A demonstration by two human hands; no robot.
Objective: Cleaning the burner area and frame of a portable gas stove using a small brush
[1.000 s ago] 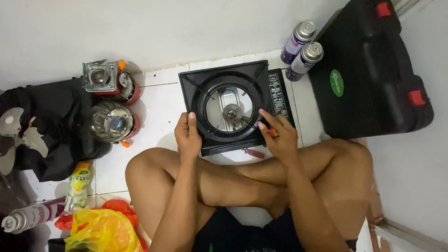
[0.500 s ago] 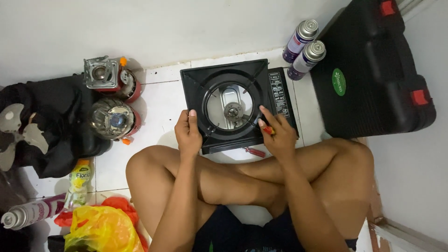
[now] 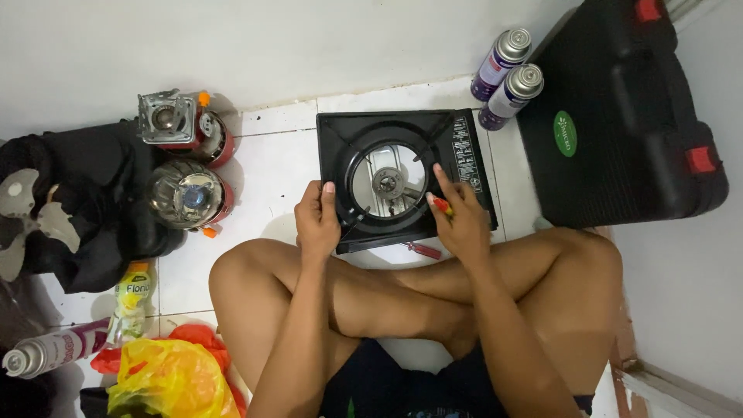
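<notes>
A black portable gas stove (image 3: 464, 155) lies on the white tiled floor in front of my crossed legs, its round burner opening (image 3: 385, 182) facing up. My left hand (image 3: 317, 220) grips the stove's near left edge, thumb on top. At the near right side of the opening my right hand (image 3: 458, 217) holds a small red-orange tool, probably a screwdriver, index finger stretched toward the burner. A red-handled tool (image 3: 424, 250) lies on the floor just under the stove's near edge.
Two purple gas canisters (image 3: 507, 73) stand by the wall, beside a large black case (image 3: 619, 116). On the left are two small red camping burners (image 3: 186, 166), black cloth (image 3: 77, 217), a fan blade (image 3: 23, 213), a bottle (image 3: 131, 298), a spray can (image 3: 50, 352) and yellow and red bags (image 3: 170, 379).
Barely anything differs. Both hands stay on the stove; the right hand shifted slightly at the rim of the burner opening.
</notes>
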